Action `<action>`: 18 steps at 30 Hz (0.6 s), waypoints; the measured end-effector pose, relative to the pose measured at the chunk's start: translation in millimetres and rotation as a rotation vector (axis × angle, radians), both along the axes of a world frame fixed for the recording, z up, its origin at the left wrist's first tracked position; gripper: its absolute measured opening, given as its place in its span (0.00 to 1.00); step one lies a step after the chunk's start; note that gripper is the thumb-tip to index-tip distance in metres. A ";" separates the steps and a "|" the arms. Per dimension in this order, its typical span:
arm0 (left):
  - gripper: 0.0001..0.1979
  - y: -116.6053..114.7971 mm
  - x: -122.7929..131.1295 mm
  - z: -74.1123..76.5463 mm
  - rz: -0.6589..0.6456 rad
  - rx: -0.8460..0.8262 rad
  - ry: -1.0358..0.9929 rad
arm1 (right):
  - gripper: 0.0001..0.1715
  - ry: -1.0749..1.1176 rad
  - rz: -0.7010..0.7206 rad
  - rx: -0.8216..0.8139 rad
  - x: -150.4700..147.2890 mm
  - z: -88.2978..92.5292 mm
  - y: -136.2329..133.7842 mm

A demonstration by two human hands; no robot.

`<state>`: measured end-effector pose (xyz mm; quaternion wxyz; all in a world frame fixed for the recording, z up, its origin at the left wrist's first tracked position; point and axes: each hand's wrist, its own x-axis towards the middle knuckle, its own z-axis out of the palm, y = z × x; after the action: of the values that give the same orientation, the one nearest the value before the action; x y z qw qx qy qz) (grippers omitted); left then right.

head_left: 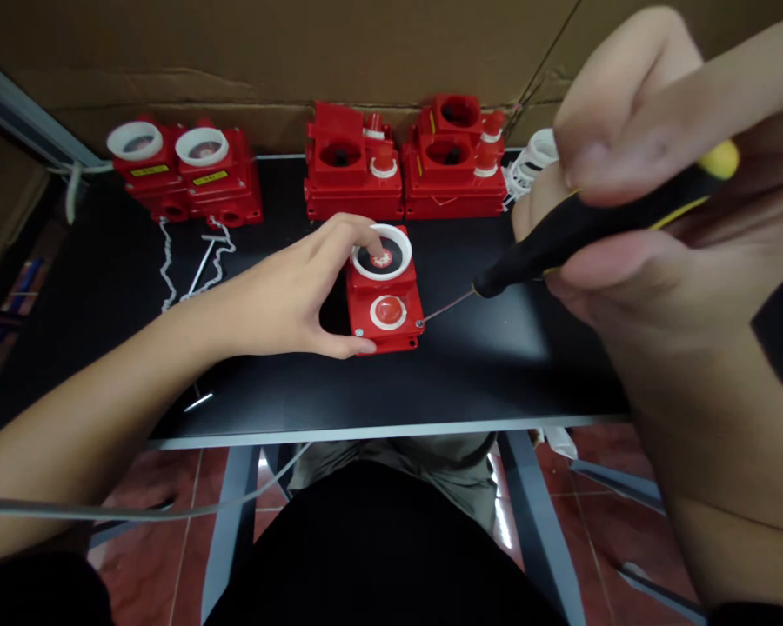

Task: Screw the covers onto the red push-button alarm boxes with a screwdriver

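Observation:
On the black tabletop lies a red alarm box (pixel 384 291) with a white ring around a dark round recess at its far end and a red dome lens (pixel 389 311) in a white collar nearer me. My left hand (pixel 300 291) grips the box from the left, its index finger reaching into the ring and the thumb along the near edge. My right hand (pixel 652 191) is wrapped around the black and yellow handle of a screwdriver (pixel 528 252). The screwdriver's thin tip meets the screw (pixel 420 323) at the box's near right corner. Another screw (pixel 359 332) sits at the near left corner.
Two red boxes with white rings (pixel 205 169) stand at the back left, chains hanging from them. More red housings (pixel 352 165) line the back by the cardboard wall (pixel 235 52). White rings (pixel 538 156) are stacked behind my right hand. A metal T-shaped rod (pixel 202 265) lies left.

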<state>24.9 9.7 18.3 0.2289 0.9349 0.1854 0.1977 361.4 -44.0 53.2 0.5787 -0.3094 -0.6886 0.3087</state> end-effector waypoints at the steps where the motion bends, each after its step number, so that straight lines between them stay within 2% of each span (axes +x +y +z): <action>1: 0.44 -0.1 0.2 0.5 0.001 0.001 0.003 | 0.22 -0.047 -0.060 0.137 0.8 -2.0 3.0; 3: 0.44 -0.1 0.8 1.8 0.004 -0.003 0.010 | 0.26 -0.089 -0.106 0.315 -1.4 -2.3 13.2; 6: 0.45 0.4 1.6 3.9 0.011 -0.031 0.014 | 0.32 -0.040 -0.012 0.358 -7.0 3.7 27.2; 9: 0.45 0.7 2.6 5.1 0.017 -0.050 0.005 | 0.25 0.006 0.046 0.222 -8.0 11.1 21.9; 13: 0.43 0.3 4.0 4.9 0.023 -0.052 -0.001 | 0.18 0.076 0.116 0.024 -9.3 19.3 -2.9; 18: 0.42 0.7 3.2 2.1 0.009 -0.028 -0.022 | 0.12 0.112 0.205 0.033 -27.0 31.9 -10.2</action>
<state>28.1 10.4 20.4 0.2430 0.9287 0.1897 0.2062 334.4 -54.2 85.1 0.5867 -0.2100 -0.6883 0.3715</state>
